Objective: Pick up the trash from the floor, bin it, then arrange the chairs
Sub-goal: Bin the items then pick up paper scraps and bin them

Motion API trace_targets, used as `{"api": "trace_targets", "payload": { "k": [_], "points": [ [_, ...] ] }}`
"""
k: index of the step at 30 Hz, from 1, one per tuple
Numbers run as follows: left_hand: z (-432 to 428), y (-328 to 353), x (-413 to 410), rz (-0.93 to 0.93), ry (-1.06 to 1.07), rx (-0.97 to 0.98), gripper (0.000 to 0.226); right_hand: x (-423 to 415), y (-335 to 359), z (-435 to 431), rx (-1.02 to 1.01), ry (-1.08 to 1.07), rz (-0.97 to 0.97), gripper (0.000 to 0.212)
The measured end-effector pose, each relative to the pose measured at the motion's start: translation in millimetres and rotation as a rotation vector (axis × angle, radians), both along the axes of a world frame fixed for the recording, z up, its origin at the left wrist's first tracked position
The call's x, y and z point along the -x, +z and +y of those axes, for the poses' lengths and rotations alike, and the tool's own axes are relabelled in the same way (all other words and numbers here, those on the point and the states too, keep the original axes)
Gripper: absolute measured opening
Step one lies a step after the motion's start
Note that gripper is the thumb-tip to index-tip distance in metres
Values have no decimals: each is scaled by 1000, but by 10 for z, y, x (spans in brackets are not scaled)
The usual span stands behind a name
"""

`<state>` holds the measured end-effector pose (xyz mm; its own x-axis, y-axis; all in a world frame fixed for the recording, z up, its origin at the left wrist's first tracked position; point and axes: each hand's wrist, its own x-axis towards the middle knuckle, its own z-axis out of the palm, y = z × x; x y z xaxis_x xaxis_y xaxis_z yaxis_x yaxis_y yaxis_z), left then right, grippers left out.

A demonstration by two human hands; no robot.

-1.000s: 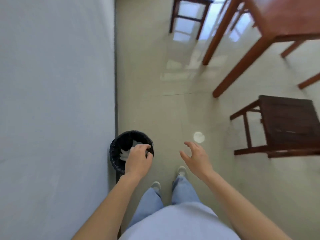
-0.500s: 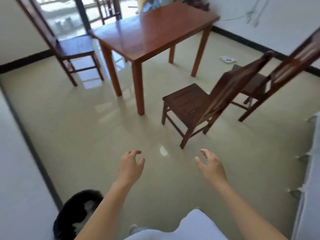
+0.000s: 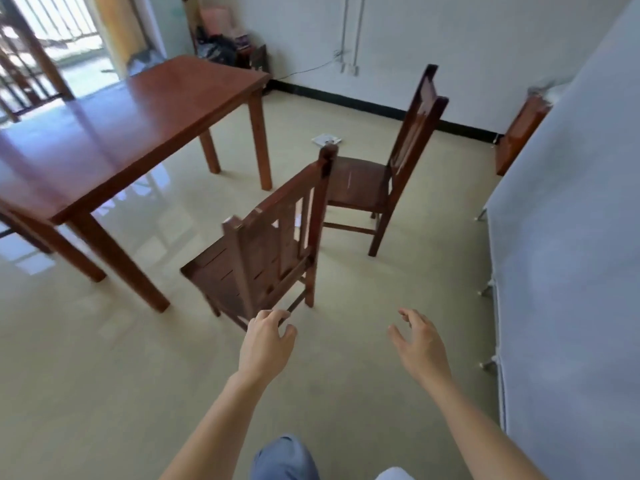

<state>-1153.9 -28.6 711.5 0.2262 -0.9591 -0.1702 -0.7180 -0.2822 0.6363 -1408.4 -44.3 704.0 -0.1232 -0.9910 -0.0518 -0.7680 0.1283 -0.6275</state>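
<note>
A dark wooden chair stands on the floor just ahead of me, its back turned toward me and its seat facing the table. A second wooden chair stands farther back to the right. A flat white piece of trash lies on the floor beyond the nearer chair's top. My left hand hovers near the nearer chair's rear leg, fingers curled, holding nothing. Out to the right, my right hand is open and empty. The bin is out of view.
A reddish wooden table fills the left. Another chair stands behind it by the bright doorway. A pale panel on small feet lines the right side, with a wooden piece past it. Clutter sits in the far corner.
My left hand let go of the trash over the black bin. My view then swung up and right, away from the bin, and I moved closer to the nearer chair.
</note>
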Motion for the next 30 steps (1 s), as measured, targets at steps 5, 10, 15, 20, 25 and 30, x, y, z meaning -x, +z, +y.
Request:
{"api": "trace_targets", "payload": {
  "k": [5, 10, 15, 20, 25, 30],
  "points": [
    [-1011, -17, 485, -32, -69, 24, 33, 443, -130, -807, -12, -47, -24, 41],
    [-2235, -112, 869, -9, -133, 13, 32, 781, -196, -1919, -26, -92, -24, 42],
    [-3460, -19, 1326, -15, -183, 27, 33, 1179, -105, -3001, -38, -124, 25, 43],
    [-4425, 41, 1846, -16, -254, 40, 34, 1638, -38, -3890, -49, -177, 23, 43],
    [-5248, -5, 2500, -31, -318, 47, 35, 2246, -73, -4707, -63, -210, 21, 43],
    [-6115, -158, 3391, -36, -356, 70, 35, 3085, -132, -5581, -91, -182, 13, 46]
  ]
}}
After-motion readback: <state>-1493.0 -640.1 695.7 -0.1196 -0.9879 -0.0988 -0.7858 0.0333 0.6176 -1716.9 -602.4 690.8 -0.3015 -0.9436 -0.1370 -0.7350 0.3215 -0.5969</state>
